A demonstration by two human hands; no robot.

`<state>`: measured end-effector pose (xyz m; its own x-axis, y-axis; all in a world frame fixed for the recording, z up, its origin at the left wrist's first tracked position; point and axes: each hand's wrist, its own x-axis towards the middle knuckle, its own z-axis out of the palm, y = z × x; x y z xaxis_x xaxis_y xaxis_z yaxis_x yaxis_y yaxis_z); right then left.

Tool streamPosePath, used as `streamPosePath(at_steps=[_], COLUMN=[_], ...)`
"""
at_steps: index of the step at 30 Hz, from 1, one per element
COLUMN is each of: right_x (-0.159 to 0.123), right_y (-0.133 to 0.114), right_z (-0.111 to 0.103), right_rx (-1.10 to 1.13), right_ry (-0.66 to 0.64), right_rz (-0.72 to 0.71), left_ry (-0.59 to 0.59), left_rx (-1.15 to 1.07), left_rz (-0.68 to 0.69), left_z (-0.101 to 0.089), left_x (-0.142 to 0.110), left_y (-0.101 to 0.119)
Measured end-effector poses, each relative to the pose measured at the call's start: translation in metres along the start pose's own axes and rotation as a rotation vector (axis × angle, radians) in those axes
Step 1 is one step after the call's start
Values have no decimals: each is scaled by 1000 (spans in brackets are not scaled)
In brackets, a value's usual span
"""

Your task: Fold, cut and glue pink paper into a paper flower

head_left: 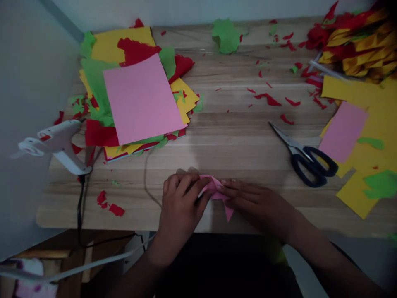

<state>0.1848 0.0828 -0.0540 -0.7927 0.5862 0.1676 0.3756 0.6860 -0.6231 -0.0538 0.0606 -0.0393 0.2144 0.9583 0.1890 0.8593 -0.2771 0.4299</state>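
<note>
Near the table's front edge, both hands are at a small piece of folded pink paper (217, 191). My left hand (182, 203) has its fingers curled, with thumb and forefinger pinching the paper's left end. From the right, the fingertips of my right hand (260, 203) press the paper's other end, the fingers held together and fairly straight. A pointed pink corner sticks out below, between the hands. Part of the paper is hidden under the fingers.
Dark-handled scissors (305, 159) lie to the right. A pink sheet (144, 101) tops a stack of coloured paper at left, beside a white glue gun (60, 142). Yellow sheets (381, 120) and folded yellow paper pieces (362, 49) fill the right side. Red scraps (268, 99) are scattered about.
</note>
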Motion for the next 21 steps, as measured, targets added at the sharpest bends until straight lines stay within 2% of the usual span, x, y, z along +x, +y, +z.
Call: streamPosePath(at_steps=[4,11,18,21], right_x=[2,3,6,5], right_y=[0,-5,-12,-12], right_z=[-3,-2,2,4], right_rx=[-6,-84,-198,-206], right_ry=[-2,-44,-7,25], right_rz=[-29,-17,-5,-1], left_ry=[0,-70,4,-4], left_rx=[-18,17,-81,-50], left_rz=[51,1,-5,-18], left_z=[1,-3,-3,-3], left_x=[-1,-1,-2,-3], left_y=[-1,4,3,4])
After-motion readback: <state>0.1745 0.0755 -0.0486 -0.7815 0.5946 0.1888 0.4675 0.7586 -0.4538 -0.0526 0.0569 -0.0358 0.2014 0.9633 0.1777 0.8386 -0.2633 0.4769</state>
